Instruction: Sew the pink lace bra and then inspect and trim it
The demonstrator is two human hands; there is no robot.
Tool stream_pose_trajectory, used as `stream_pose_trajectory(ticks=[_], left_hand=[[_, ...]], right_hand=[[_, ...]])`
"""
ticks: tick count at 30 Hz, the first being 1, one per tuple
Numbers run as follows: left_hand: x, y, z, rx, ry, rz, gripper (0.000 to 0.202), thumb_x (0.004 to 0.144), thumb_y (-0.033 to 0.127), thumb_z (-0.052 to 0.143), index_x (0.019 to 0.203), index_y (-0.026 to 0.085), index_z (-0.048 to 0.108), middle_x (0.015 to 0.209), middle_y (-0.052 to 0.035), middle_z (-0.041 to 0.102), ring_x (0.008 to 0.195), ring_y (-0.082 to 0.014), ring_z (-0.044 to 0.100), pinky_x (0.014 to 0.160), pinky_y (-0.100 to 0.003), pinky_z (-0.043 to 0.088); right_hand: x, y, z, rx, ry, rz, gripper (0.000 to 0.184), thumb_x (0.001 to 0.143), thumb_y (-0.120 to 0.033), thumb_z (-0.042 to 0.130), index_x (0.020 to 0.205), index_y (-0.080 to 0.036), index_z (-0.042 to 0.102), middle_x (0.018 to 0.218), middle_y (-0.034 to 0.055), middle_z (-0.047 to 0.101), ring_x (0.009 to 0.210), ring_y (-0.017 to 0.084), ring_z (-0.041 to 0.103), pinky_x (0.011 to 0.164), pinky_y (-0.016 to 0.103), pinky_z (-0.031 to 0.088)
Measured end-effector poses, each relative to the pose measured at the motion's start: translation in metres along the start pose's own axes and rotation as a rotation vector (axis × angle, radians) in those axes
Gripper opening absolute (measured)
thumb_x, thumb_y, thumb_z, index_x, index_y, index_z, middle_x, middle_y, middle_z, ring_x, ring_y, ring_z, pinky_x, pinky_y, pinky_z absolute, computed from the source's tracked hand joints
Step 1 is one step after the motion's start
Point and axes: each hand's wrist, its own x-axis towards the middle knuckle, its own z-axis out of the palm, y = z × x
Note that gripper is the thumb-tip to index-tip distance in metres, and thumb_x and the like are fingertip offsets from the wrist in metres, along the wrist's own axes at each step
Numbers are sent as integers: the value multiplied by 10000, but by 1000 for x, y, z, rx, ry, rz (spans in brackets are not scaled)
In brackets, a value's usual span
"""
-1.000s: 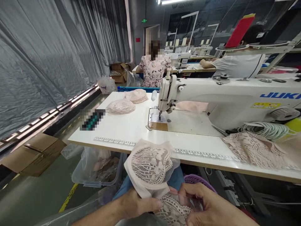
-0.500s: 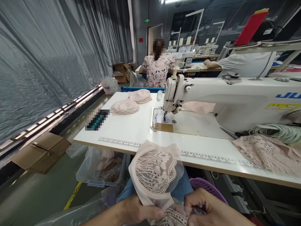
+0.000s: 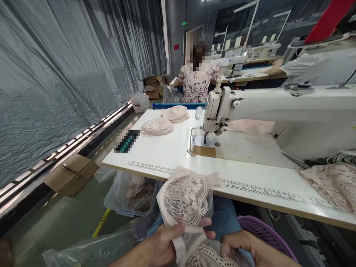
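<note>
In the head view, a pink lace bra cup (image 3: 185, 198) is held upright at about 6 o'clock, just below the near edge of the white sewing table (image 3: 167, 152) and overlapping it. The left hand (image 3: 164, 243) is closed on the cup's lower edge, the thumb lying across the fabric. The right hand (image 3: 244, 246) is curled at 5 o'clock with its fingers closed on a second piece of lace (image 3: 208, 257) low in the frame. A purple basket (image 3: 264, 233) sits just behind the right hand. On the table, a white sewing machine (image 3: 278, 111) stands at 2 o'clock; two stacks of lace cups (image 3: 157, 127) (image 3: 175, 113) lie at 11 o'clock, and a heap of lace fabric (image 3: 332, 181) lies at 3 o'clock. Under the table a clear plastic bin (image 3: 130, 194) is seen, and one cardboard box (image 3: 71, 176) lies on the floor at 9 o'clock. A person in a floral dress (image 3: 198, 83) stands beyond the table at 12 o'clock; another person's arm (image 3: 278, 69) rests on a far bench.
</note>
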Motion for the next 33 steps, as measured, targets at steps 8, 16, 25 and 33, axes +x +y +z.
stream_pose_trajectory(ticks=[8,16,25,33], left_hand=[[-7,21,-9,76,-87,24,574,807,391,604,1300,120,489,1414,-161,400,1146,-264,526,950,-340,401],[-8,26,-20,277,-146,-81,624,749,426,629,1236,47,542,1294,-231,510,1151,-371,520,922,-420,424],[-7,27,-19,297,-132,-24,437,832,316,562,1202,87,584,1265,-187,550,1150,-327,539,961,-428,419],[-7,27,-24,289,-40,-76,477,797,362,610,1184,84,600,1237,-195,571,1084,-343,574,909,-422,458]], right_hand=[[-6,-16,-7,50,-187,-161,391,584,-401,817,845,-186,621,726,-28,590,753,163,504,702,249,365],[0,-9,-5,166,-244,-295,320,691,-430,739,662,-117,677,676,6,537,619,124,498,575,239,366],[-4,0,-7,234,-236,-288,406,867,-495,538,797,-117,668,729,64,643,710,177,599,673,287,442],[-3,1,-9,169,-200,-314,410,898,-510,478,736,-154,605,711,5,560,680,143,501,640,252,359]])
